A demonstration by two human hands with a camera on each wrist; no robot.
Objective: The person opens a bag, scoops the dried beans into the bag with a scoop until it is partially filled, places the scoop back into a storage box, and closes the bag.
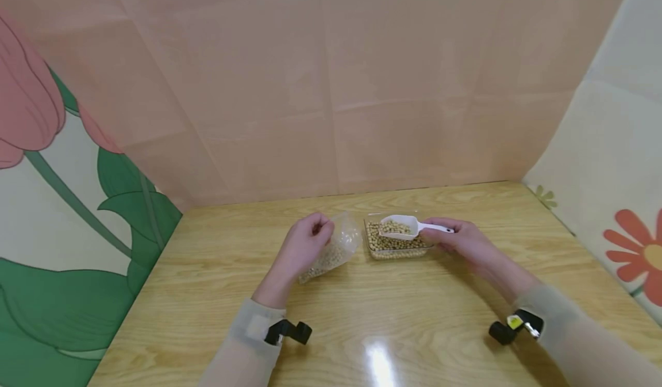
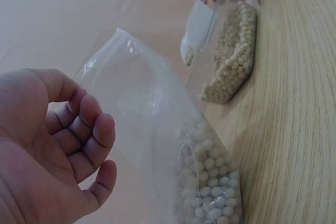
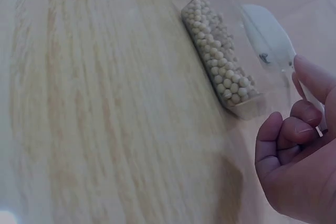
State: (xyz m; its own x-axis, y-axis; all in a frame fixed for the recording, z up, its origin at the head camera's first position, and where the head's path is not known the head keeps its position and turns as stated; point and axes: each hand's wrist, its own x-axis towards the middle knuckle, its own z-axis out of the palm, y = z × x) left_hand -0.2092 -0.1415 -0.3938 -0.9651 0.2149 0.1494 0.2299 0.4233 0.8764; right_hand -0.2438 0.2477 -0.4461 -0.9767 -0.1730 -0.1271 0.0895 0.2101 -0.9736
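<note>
My right hand (image 1: 460, 240) grips the handle of a white scoop (image 1: 412, 222). The scoop bears round, pale beans (image 1: 397, 228) and is held over a clear rectangular container (image 1: 398, 252) full of the same beans. In the right wrist view the scoop (image 3: 268, 32) shows beyond the container's clear wall. At the left, my left hand (image 1: 307, 240) has its fingers curled at the upper edge of a clear plastic bag (image 1: 343, 237), pinching it. Beans (image 2: 210, 182) fill the lower part of this bag, seen in the left wrist view. The thumb's grip is hidden there.
Bag and container stand side by side on a wood-grain table (image 1: 414, 318). A plain pinkish backdrop (image 1: 331, 88) rises behind the table's far edge. Flower-printed sheets (image 1: 129, 220) flank it on both sides. Each forearm wears a black camera mount (image 1: 287, 331).
</note>
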